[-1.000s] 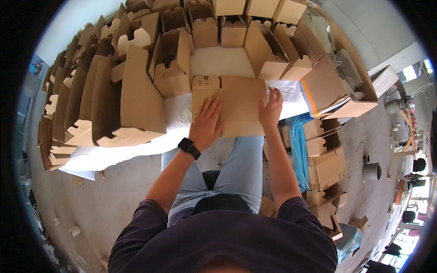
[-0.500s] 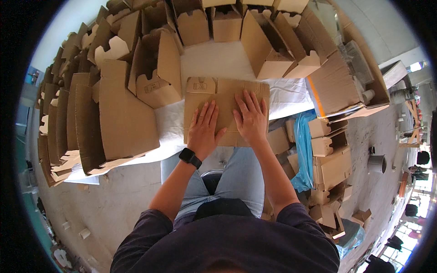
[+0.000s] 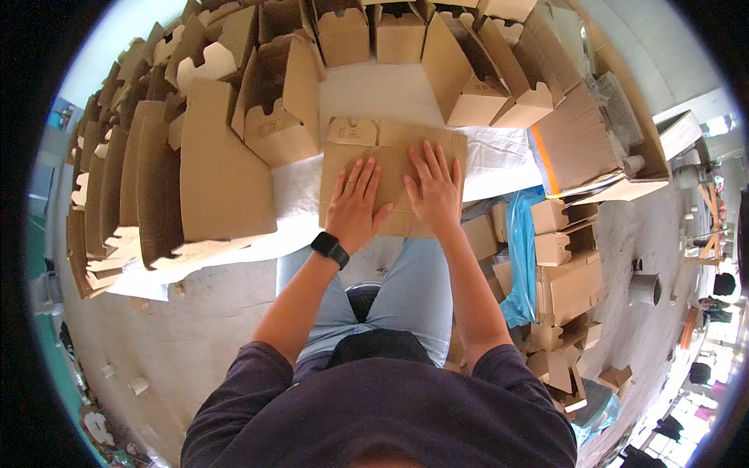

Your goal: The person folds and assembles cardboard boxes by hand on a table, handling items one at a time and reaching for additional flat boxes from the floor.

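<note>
In front of me, at the near edge of a white-covered table (image 3: 380, 90), a flattened brown cardboard box (image 3: 396, 140) lies with its printed tab at the far left. My left hand (image 3: 356, 201) rests flat on its left half, fingers stretched out and a dark watch on the wrist. On the right half lies my right hand (image 3: 434, 190), palm down with the fingers spread. Neither hand grips anything; both press against the cardboard.
Open cardboard boxes stand in rows on the left (image 3: 226, 164) and along the back (image 3: 342, 39). A large carton (image 3: 573, 148) with an orange stripe is at the right. Below it, folded boxes (image 3: 569, 288) pile up beside blue plastic sheeting (image 3: 521, 257).
The view has shifted slightly, so the table and boxes sit a little higher in the picture. My hands stay flat on the cardboard in about the same places.
</note>
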### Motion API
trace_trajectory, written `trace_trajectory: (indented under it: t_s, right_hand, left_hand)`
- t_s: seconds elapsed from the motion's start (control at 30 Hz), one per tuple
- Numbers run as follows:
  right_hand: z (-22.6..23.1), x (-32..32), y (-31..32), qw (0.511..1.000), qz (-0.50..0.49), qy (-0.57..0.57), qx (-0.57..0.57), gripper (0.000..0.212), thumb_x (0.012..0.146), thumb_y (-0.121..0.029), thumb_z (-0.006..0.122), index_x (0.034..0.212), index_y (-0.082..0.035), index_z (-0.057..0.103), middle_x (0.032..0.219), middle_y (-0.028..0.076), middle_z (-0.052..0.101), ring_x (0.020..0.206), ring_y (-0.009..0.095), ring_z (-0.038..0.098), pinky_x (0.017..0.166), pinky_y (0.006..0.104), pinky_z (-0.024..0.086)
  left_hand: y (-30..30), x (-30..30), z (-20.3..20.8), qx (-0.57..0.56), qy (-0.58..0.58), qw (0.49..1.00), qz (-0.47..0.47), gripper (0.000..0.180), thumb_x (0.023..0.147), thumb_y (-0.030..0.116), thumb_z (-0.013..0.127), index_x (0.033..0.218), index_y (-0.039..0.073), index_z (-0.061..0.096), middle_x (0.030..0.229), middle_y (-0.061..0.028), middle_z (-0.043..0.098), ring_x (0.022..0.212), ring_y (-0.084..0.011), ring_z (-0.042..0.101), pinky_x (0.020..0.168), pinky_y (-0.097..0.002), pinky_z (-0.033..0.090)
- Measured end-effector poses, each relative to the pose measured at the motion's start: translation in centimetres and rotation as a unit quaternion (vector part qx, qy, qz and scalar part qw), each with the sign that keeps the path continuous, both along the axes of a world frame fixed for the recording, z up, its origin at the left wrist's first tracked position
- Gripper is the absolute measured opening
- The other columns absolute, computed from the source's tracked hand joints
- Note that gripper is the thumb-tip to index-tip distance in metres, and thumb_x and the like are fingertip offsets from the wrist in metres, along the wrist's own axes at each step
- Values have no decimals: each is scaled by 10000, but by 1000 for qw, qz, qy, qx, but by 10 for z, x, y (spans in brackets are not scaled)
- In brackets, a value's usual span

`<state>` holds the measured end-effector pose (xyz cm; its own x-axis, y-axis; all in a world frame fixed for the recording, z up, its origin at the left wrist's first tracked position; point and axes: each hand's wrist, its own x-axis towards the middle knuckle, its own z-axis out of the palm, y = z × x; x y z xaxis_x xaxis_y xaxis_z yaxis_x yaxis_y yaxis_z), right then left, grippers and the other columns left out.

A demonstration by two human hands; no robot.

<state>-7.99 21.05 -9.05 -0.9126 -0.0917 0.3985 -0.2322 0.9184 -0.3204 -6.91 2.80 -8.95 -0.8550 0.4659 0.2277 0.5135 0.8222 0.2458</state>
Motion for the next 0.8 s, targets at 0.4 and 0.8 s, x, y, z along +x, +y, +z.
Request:
trace_trajectory:
  t_s: [0.4, 0.8]
  right_hand:
    - [-28, 73, 74, 810, -114, -60, -571, 384, 932, -243, 518, 1241, -23, 456, 1198, 98, 539, 1122, 187, 505, 945, 318, 391]
    - [-44, 77, 58, 716, -61, -161, -677, 336, 944, -284, 506, 1131, -6, 531, 984, 2, 619, 860, 61, 561, 726, 201, 430]
  left_hand:
    - [-43, 30, 22, 254, 52, 964, 67, 457, 851, 143, 577, 1276, 54, 433, 1346, -147, 418, 1231, -339, 397, 1026, -413, 331]
    - [-76, 64, -25, 578, -191, 778, 157, 484, 881, 105, 583, 1317, 58, 378, 1300, -133, 472, 1155, -231, 505, 912, -315, 450]
